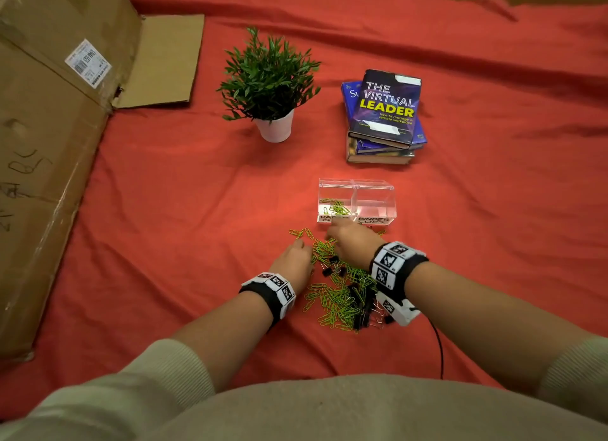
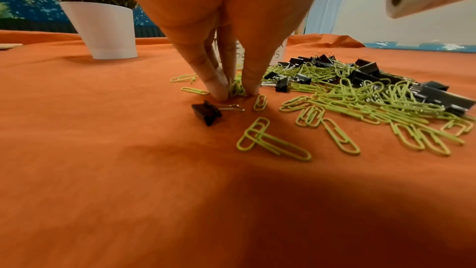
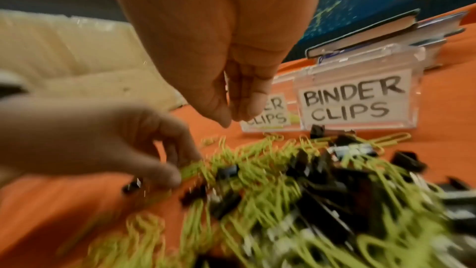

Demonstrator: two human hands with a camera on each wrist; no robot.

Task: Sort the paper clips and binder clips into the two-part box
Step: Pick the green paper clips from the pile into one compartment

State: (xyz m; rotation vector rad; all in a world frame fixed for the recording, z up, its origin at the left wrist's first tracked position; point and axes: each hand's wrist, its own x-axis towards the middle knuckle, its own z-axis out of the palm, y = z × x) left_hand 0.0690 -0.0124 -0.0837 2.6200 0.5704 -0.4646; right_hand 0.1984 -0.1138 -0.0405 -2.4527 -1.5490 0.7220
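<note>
A clear two-part box (image 1: 357, 185) stands on the red cloth, labelled for paper clips on the left and "BINDER CLIPS" (image 3: 355, 99) on the right. Several green paper clips (image 1: 335, 207) lie in its left part; the right part looks bare. In front of it sprawls a mixed pile (image 1: 342, 289) of green paper clips and black binder clips. My left hand (image 2: 235, 93) pinches a small bunch of green paper clips (image 2: 237, 89) at the pile's left edge, against the cloth. My right hand (image 3: 231, 121) hovers over the pile near the box front, fingers hanging together, nothing seen in them.
A lone binder clip (image 2: 206, 111) lies just beside my left fingertips. Behind the box are a stack of books (image 1: 385, 118) and a potted plant (image 1: 269, 88). A big cardboard box (image 1: 49, 144) fills the left side. A black cable (image 1: 439, 348) trails from my right wrist.
</note>
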